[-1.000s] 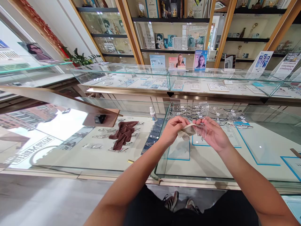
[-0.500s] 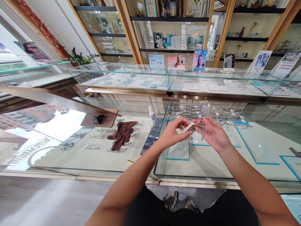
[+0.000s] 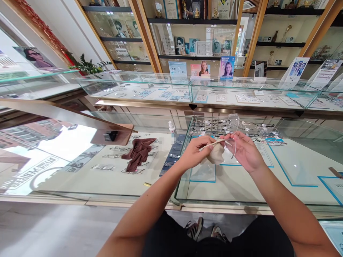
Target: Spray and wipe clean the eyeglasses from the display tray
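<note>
Above the glass counter, my left hand is closed on a beige cloth, which hangs below the fingers. The fingers of my right hand pinch a pair of clear-framed glasses. One part of the frame rises above the fingertips and another hangs below them. The cloth's upper edge reaches toward the glasses between both hands; whether it touches a lens I cannot tell. Beneath the hands, rows of eyeglasses show in the display case.
To the left, a crumpled brown cloth lies on the counter glass. A white spray bottle stands behind it, near a wooden board with a small black box. A second glass display case runs along the back, with upright posters on it.
My left hand has drawn back slightly from the glasses. The beige cloth, previously folded between thumb and fingers, now hangs down spread out. My right hand holds the glasses almost where they were.
</note>
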`<state>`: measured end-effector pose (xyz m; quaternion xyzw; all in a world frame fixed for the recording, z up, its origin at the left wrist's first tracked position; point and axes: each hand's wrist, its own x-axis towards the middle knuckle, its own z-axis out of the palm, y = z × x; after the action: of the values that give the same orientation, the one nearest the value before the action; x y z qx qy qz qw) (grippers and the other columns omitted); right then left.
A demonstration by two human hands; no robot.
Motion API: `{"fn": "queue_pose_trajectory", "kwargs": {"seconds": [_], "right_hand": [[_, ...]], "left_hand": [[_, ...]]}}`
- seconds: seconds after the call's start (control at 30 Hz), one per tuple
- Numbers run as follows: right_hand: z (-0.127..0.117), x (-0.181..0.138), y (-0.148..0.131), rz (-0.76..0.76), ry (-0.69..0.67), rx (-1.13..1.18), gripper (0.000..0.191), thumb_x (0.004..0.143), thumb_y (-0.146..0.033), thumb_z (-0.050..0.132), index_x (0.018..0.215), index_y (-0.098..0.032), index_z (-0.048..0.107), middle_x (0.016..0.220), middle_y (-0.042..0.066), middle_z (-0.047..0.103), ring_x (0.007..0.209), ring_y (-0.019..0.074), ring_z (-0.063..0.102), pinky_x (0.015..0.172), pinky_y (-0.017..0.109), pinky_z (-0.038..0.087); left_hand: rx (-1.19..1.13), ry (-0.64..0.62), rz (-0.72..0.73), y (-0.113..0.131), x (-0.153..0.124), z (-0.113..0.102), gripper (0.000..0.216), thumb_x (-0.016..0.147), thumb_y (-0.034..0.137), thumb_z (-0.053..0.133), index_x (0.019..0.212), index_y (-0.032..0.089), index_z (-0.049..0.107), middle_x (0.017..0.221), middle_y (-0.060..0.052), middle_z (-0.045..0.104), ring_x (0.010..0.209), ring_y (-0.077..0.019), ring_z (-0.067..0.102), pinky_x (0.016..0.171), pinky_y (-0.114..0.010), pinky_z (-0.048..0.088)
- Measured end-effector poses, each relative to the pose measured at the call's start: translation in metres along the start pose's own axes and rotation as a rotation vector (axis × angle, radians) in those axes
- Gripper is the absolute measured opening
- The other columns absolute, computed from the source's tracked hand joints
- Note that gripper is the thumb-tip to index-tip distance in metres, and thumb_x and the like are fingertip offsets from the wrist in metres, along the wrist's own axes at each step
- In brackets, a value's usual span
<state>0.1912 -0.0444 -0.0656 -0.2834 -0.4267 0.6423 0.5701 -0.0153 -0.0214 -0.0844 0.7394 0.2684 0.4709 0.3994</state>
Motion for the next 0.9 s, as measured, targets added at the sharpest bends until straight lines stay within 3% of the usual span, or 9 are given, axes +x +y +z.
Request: {"fn": "queue_pose_trajectory", "kwargs": {"seconds": [0.23, 0.4, 0.53, 0.67, 0.77, 0.9], "right_hand": [[-0.006, 0.006, 0.002, -0.006, 0.096, 0.015, 0.026, 0.070, -0.042, 0.093, 0.078, -0.027, 0.073, 0.094, -0.001, 0.079, 0.093, 0.0179, 0.069, 0.090, 0.033, 0.053], [-0.006, 0.009, 0.008, 0.010, 0.139, -0.001, 0.028, 0.069, -0.044, 0.093, 0.076, -0.026, 0.073, 0.094, -0.001, 0.079, 0.088, 0.0155, 0.066, 0.081, 0.030, 0.049], [-0.006, 0.011, 0.015, 0.012, 0.179, -0.030, 0.032, 0.065, -0.048, 0.096, 0.077, -0.027, 0.075, 0.093, -0.002, 0.078, 0.086, 0.0150, 0.063, 0.077, 0.030, 0.047], [-0.007, 0.012, 0.021, -0.002, 0.206, -0.006, 0.034, 0.063, -0.049, 0.097, 0.077, -0.026, 0.076, 0.088, -0.002, 0.076, 0.079, 0.0145, 0.060, 0.072, 0.030, 0.045], [-0.006, 0.012, 0.022, -0.013, 0.214, 0.007, 0.033, 0.061, -0.048, 0.097, 0.076, -0.026, 0.077, 0.079, -0.003, 0.071, 0.074, 0.0127, 0.057, 0.070, 0.029, 0.044], [-0.002, 0.009, 0.022, -0.016, 0.222, 0.002, 0.030, 0.064, -0.045, 0.095, 0.074, -0.025, 0.076, 0.080, -0.003, 0.070, 0.071, 0.0118, 0.055, 0.070, 0.029, 0.044]], "left_hand": [[-0.240, 0.171, -0.186, -0.006, 0.003, -0.001, 0.054, 0.080, 0.063, 0.076, 0.064, 0.018, 0.054, 0.069, 0.000, 0.057, 0.062, -0.0112, 0.044, 0.059, -0.025, 0.034], [-0.300, 0.164, -0.233, -0.006, 0.003, 0.000, 0.052, 0.078, 0.065, 0.080, 0.071, 0.018, 0.059, 0.064, 0.003, 0.051, 0.057, -0.0094, 0.041, 0.055, -0.023, 0.031], [-0.275, 0.159, -0.156, -0.005, 0.001, 0.006, 0.046, 0.083, 0.060, 0.079, 0.074, 0.018, 0.061, 0.072, 0.000, 0.061, 0.064, -0.0113, 0.050, 0.060, -0.024, 0.039], [-0.108, 0.154, 0.005, -0.005, -0.005, 0.015, 0.034, 0.091, 0.050, 0.072, 0.079, 0.019, 0.067, 0.106, -0.011, 0.077, 0.093, -0.0209, 0.069, 0.079, -0.031, 0.052], [0.098, 0.099, 0.154, -0.003, -0.010, 0.020, 0.019, 0.092, 0.035, 0.071, 0.079, 0.020, 0.070, 0.124, -0.015, 0.078, 0.111, -0.0269, 0.073, 0.095, -0.039, 0.053], [0.162, 0.078, 0.244, 0.000, -0.013, 0.025, 0.011, 0.091, 0.029, 0.069, 0.084, 0.022, 0.072, 0.124, -0.015, 0.078, 0.114, -0.0286, 0.073, 0.102, -0.044, 0.053]]}}
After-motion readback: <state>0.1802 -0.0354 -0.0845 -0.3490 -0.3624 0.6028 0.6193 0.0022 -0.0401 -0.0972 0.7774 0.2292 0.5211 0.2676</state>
